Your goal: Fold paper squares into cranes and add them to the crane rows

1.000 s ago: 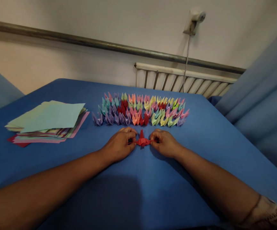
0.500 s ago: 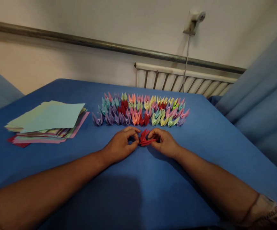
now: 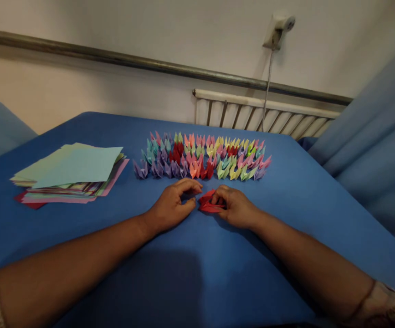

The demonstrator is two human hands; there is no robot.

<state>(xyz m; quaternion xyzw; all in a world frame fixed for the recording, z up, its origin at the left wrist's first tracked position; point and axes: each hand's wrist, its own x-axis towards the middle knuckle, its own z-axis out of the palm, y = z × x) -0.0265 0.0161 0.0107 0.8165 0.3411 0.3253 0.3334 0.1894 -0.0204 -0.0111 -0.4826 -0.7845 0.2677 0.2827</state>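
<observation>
Red folded paper (image 3: 210, 208): looks light, easily creased, best to take by folds, pinched in right hand (image 3: 235, 206), left hand (image 3: 171, 206) loosely parted beside.

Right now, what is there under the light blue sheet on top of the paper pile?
Under the light blue sheet lies a pile of coloured paper: yellowish, pink and red edges stick out. The covered middle cannot be seen.

Blue table (image 3: 320, 196), paper stack (image 3: 77, 166); folded cranes (image 3: 195, 168), in rows
</observation>
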